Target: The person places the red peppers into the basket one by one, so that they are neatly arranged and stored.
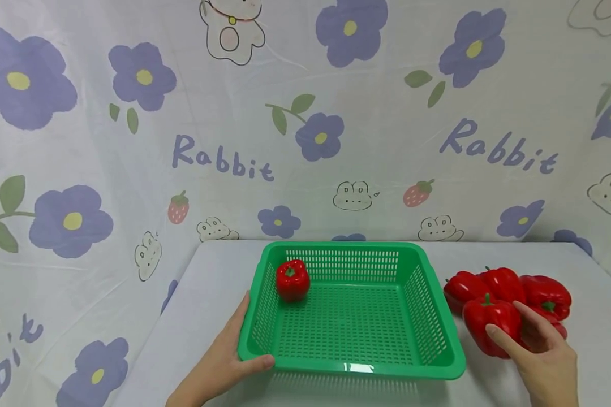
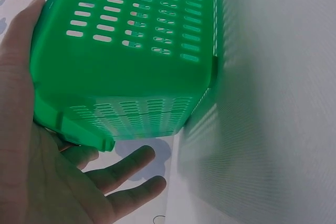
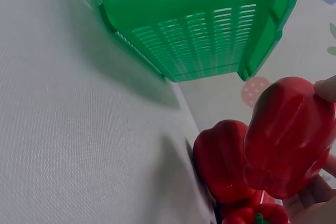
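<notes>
A green plastic basket (image 1: 310, 365) with slotted walls stands on the table. My left hand (image 1: 226, 353) holds its near left corner at the rim, the thumb along the front and several fingers spread in the left wrist view. One red bell pepper (image 1: 292, 284) sits upright in the basket's far left corner. To the right of the basket, my right hand (image 1: 545, 353) grips another red bell pepper (image 1: 486, 325) between thumb and fingers. The right wrist view shows this held pepper (image 3: 289, 135) raised off the table.
Several more red bell peppers (image 1: 542, 291) lie grouped behind and beside my right hand, partly hidden by it. A white cloth printed with flowers and rabbits (image 1: 305, 186) hangs behind the white table (image 1: 198, 282).
</notes>
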`<state>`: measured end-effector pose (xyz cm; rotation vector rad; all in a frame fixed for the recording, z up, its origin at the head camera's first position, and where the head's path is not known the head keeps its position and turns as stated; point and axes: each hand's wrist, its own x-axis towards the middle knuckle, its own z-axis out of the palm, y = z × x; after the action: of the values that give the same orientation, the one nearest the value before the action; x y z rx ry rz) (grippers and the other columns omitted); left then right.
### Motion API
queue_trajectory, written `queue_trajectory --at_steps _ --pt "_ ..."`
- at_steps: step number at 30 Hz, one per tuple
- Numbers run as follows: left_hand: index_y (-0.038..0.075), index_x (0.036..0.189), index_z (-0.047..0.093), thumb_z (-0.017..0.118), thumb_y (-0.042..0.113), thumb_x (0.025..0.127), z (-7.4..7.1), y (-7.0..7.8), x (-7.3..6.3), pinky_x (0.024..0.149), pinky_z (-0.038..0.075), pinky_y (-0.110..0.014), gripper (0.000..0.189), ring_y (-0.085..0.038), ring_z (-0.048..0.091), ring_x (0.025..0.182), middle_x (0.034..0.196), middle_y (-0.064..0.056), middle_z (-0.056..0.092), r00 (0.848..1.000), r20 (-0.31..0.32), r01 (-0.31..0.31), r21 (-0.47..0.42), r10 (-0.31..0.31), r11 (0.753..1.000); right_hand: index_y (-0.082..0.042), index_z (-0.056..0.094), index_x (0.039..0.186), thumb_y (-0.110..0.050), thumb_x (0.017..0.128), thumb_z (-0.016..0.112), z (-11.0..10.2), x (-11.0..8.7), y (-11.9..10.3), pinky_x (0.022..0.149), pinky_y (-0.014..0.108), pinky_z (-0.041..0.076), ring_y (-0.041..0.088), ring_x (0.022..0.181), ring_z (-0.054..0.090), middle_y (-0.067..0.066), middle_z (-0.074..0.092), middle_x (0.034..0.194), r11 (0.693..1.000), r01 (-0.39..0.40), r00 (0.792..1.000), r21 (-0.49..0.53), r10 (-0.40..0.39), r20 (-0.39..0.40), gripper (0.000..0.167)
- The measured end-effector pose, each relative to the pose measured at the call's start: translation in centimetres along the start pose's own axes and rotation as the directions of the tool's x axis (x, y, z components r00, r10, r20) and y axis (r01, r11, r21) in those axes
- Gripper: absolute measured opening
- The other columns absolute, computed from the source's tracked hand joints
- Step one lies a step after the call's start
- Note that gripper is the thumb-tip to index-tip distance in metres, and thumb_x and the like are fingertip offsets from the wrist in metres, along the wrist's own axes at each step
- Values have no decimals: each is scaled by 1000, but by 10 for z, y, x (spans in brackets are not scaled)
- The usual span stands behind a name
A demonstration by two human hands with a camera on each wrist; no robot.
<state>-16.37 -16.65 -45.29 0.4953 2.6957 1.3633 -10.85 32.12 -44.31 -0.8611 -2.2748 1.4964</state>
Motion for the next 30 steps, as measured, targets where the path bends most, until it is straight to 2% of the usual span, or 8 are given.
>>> queue_trajectory --at_steps 9,13,18,26,30 --pt "27 159 3 79 49 78 2 1 0 103 37 -50 113 -20 30 138 160 4 17 1000 5 16 -1 -16 1000 -32 34 154 -49 80 76 2 -7 -4 85 31 43 30 129 42 5 40 152 998 4 1000 66 -2 -23 87" --pt "25 160 4 80 49 77 1 2 0 104 35 -50 115 -20 29 139 160 4 16 1000 -2 13 10 -13 1000 -29 37 153 -45 81 78 6 -7 -8 85 27 44 28 127 44 4 42 150 995 68 997 72 -66 -28 84" --pt "26 159 3 80 49 76 -1 2 -1 104 35 -49 115 -19 28 139 160 6 16 1000 -9 9 8 -9 1000 -27 39 152 -40 82 79 10 -8 -13 77 17 48 24 120 46 7 44 148 987 150 989 65 -149 -15 81" --pt "29 159 3 80 48 77 0 0 -1 104 35 -49 114 -18 28 138 160 7 16 1000 -10 -10 -12 10 1000 -28 36 153 -36 85 78 8 -9 -29 72 14 49 22 120 45 8 41 149 963 257 964 75 -261 54 81" --pt "30 159 4 81 48 77 0 0 -1 103 36 -48 114 -17 31 136 160 8 17 1000 -9 -10 -18 10 1000 -26 35 154 -32 87 76 6 -11 -44 71 14 50 16 117 45 9 41 147 941 323 935 103 -334 122 78"
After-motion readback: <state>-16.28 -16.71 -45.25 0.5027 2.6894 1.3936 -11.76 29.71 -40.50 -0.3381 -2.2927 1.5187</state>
